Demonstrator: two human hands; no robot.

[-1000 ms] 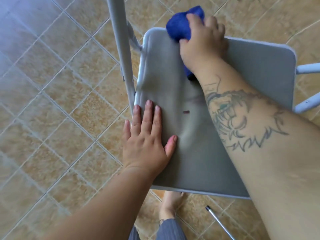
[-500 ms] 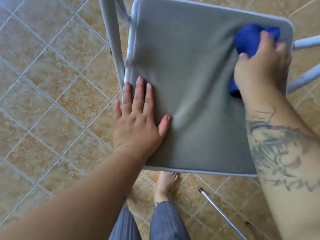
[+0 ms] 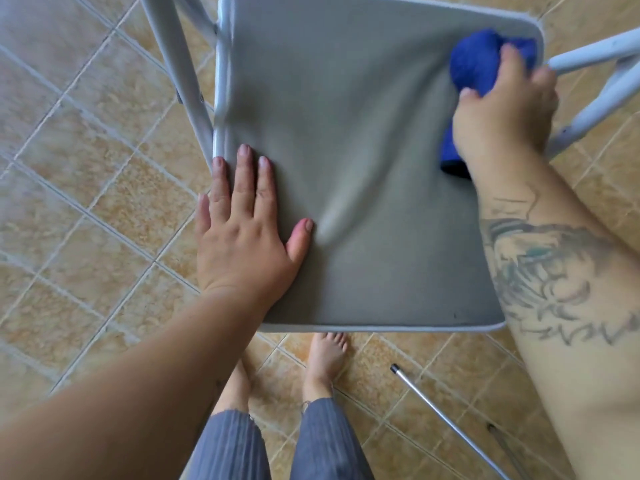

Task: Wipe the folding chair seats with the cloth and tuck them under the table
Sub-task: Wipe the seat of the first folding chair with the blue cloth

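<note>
While right hand [image 3: 505, 112] clamps cloth [image 3: 474, 69] upper right, I press left hand [image 3: 242, 237] flat, fingers apart, on seat [image 3: 363, 161]: padding soft, wrinkly; frame looks light.

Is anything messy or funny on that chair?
Only the grey seat cover: it is rumpled into loose folds between the flat left hand and the right hand pressing the blue cloth. No spill or tear shows.

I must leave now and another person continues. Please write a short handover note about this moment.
Left hand: open, flat on the chair seat near its left edge, steadying it.
Right hand: shut on the blue cloth, pressed at the seat's far right corner.
Done: wiping of this seat is under way.
Left: finish the seat, tuck the chair under the table; no table or other chair is in view.
</note>
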